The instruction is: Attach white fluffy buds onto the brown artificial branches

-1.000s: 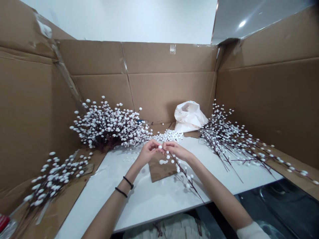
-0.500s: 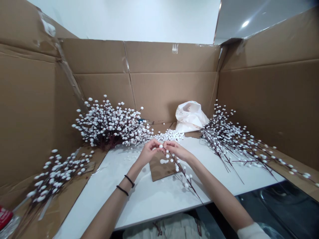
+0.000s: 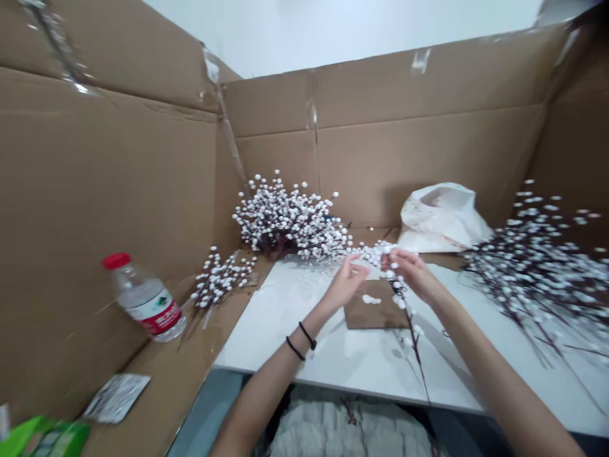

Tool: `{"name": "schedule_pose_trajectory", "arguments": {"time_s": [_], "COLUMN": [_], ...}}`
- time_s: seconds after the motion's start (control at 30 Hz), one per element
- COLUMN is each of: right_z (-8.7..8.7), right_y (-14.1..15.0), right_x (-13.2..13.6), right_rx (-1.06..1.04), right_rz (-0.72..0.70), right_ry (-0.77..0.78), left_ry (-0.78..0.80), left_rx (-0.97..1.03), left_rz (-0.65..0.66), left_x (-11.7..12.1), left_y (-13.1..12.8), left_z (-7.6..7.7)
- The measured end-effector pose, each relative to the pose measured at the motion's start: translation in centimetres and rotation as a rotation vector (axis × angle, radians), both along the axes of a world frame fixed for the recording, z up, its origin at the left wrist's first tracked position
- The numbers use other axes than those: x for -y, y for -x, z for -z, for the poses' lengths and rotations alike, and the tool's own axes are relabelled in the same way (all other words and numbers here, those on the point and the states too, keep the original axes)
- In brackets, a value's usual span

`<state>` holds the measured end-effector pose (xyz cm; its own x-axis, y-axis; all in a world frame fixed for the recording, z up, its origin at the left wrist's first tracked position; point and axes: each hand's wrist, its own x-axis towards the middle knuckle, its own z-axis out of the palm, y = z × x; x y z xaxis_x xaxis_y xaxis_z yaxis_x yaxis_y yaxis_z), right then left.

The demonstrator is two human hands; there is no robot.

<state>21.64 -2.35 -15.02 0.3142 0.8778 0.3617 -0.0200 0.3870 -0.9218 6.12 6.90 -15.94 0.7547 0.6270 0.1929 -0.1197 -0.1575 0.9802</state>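
By the right hand (image 3: 408,270), closed to a fingertip pinch, the upper end of a thin, dark-brown stem studded with round white berries (image 3: 415,348) is being held. The stem is being slanted from there toward five o'clock, across the smooth white tabletop (image 3: 323,355). At nine o'clock, the left hand (image 3: 348,280) is being held apart, half curled with a small gap at the fingertips; nothing can be seen in it. The stem is being judged light and springy-stiff, its berries smooth and easily knocked off, so the bare lower shaft seems the safer hold. At seven o'clock a flat brown cardboard square (image 3: 375,319) is being overhung; farther out, at ten and three o'clock, bushy white-berried bundles (image 3: 290,219) are being supported by their own stems.
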Motion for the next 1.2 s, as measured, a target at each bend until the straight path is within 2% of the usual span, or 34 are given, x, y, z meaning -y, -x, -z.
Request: {"name": "schedule_pose_trajectory", "arguments": {"time_s": [0.03,0.13,0.2,0.27,0.37,0.47,0.6,0.73,0.87,1.0,1.1,1.2], "right_z": [-0.4,-2.3,-3.8,-5.1,-6.2,-6.5,-6.2,-4.2,-0.6,3.3,5.8,8.1], "right_y": [0.0,0.6,1.5,2.5,3.7,4.6,5.7,6.7,7.1,6.8,6.6,6.6], "right_x": [0.1,0.5,0.7,0.7,0.4,-0.3,-1.4,-0.6,2.5,6.2,8.2,9.3], "right_rx": [-0.057,-0.178,-0.201,-0.161,-0.034,0.034,-0.076,-0.222,-0.14,-0.096,-0.087,-0.084], "right_rz": [0.032,0.136,0.207,0.275,0.344,0.359,0.27,0.139,0.074,0.266,0.388,0.487], "right_ry": [-0.04,-0.183,-0.28,-0.351,-0.402,-0.416,-0.361,-0.122,0.119,0.234,0.275,0.286], "left_ry": [0.072,0.191,0.22,0.237,0.235,0.202,0.156,0.123,0.006,-0.179,-0.356,-0.485], "left_rx": [-0.058,-0.241,-0.241,-0.173,-0.079,-0.045,0.005,0.069,0.085,0.001,-0.271,-0.583], "left_rz": [0.004,0.193,0.288,0.32,0.298,0.261,0.123,-0.04,-0.311,-0.611,-0.828,-0.934], "left_x": [1.1,4.8,6.9,8.2,8.8,8.6,8.6,8.0,5.7,3.0,1.6,1.0], "left_y": [0.9,3.7,5.4,6.6,7.7,8.5,9.6,11.2,14.0,17.7,20.2,21.6], "left_z": [0.3,1.2,1.5,1.5,1.0,0.4,-0.3,-1.3,-1.8,-0.5,1.1,2.5]}}
